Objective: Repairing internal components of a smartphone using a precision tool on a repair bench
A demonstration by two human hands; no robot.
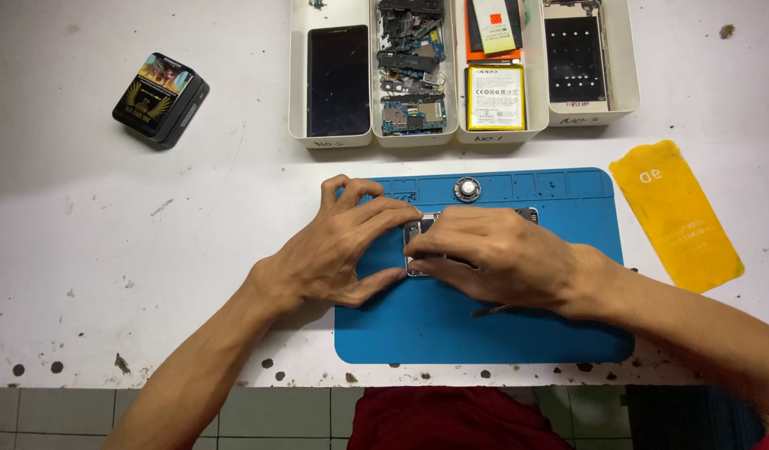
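Both hands are on the phone frame [418, 242] lying on the blue mat [484, 333], left hand [338, 250] fingers pinching its left edge, right hand [493, 258] fingers pressed together on top, so I'd keep pressure even and flat.

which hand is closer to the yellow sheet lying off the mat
Right. The right hand rests over the phone frame on the blue mat, nearer the yellow sheet; the left hand is farther, at the mat's left edge.
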